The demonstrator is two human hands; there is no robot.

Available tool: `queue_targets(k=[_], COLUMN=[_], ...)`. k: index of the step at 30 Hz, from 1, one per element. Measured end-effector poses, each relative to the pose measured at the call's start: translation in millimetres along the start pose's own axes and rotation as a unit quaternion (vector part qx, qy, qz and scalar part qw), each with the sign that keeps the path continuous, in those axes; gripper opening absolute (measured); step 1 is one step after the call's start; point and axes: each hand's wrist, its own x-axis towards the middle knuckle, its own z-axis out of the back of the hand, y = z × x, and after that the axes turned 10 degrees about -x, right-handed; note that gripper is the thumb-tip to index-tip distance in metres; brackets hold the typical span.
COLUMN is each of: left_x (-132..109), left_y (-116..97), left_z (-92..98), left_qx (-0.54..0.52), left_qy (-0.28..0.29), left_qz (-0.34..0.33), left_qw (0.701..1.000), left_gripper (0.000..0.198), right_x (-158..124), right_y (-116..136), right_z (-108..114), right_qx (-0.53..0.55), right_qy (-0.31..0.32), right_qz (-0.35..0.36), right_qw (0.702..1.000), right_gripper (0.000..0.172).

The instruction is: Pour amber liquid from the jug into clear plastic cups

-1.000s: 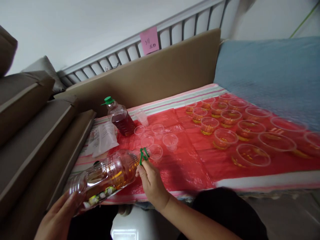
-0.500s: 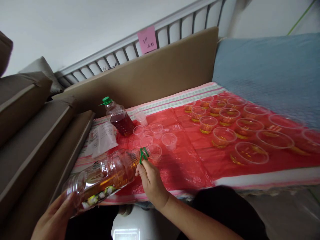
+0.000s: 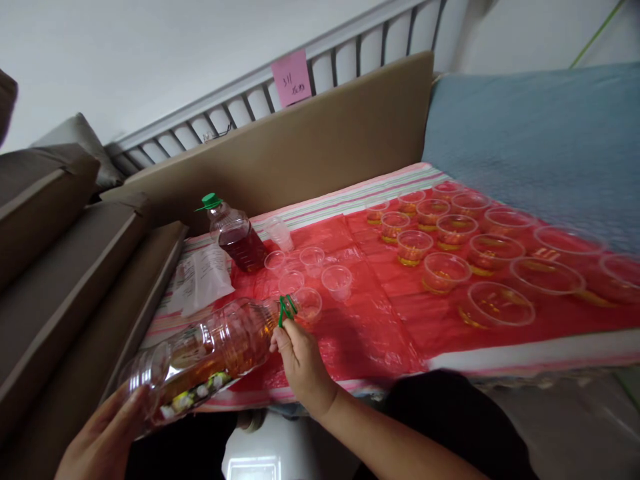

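A large clear plastic bottle [image 3: 217, 357] with amber liquid lies tilted across my two hands, its mouth toward the right. My left hand [image 3: 107, 427] is closed around its base end. With the fingers of my right hand [image 3: 304, 367] I grip the green handle [image 3: 287, 309] at the neck. The mouth is over a clear plastic cup [image 3: 307, 305]; I cannot make out whether liquid is running into it. Several more clear cups, one of them here [image 3: 337, 283], stand close behind on a red plastic sheet [image 3: 350, 333].
A second bottle [image 3: 243, 245] with dark red liquid and a green cap stands at the back left, beside stacked cups [image 3: 279, 233] and a clear plastic bag [image 3: 205, 280]. Several cups of amber liquid [image 3: 447, 272] fill the right side. A brown board [image 3: 300, 140] rises behind.
The bottle's base end and my left hand have shifted slightly left and down. The right hand stays at the neck; the whole view has moved a little.
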Motion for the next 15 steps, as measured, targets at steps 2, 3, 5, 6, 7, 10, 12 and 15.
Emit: queue_targets(k=[2,3,5,6,7,10,12,15], left_x=[4,5,8,10,12,16,16,13], left_y=[4,6,9,10,11,13,13,12], left_z=[4.6,6.6,10.0,11.6,13.3,18.1,20.1,19.4], left_qx=[-0.007,-0.01,-0.012,-0.013,-0.012,-0.006,-0.006,-0.009], left_qy=[0.014,0.016,0.018,0.024,0.028,0.036,0.034,0.026], left_qz=[0.02,0.024,0.023,0.024,0.026,0.039,0.042,0.032], left_qw=[1.0,1.0,0.999,0.999,0.999,0.999,0.999,0.999], left_gripper=[0.044,0.044,0.044,0.045,0.046,0.048,0.049,0.046], right_x=[0,0,0,0,0,0,0,0], right_y=[0,0,-1,-1,-1,-1,0,1], right_z=[0,0,0,0,0,0,0,1], right_qx=[-0.001,-0.002,-0.001,0.001,0.003,0.007,0.007,0.005], right_qy=[0.0,0.0,0.0,0.0,0.0,0.002,0.003,0.002], right_qz=[-0.001,-0.001,0.001,0.001,0.0,-0.005,-0.004,-0.003], right_qw=[1.0,1.0,1.0,1.0,1.0,1.0,1.0,1.0], right_gripper=[0.027,0.027,0.027,0.027,0.027,0.027,0.027,0.028])
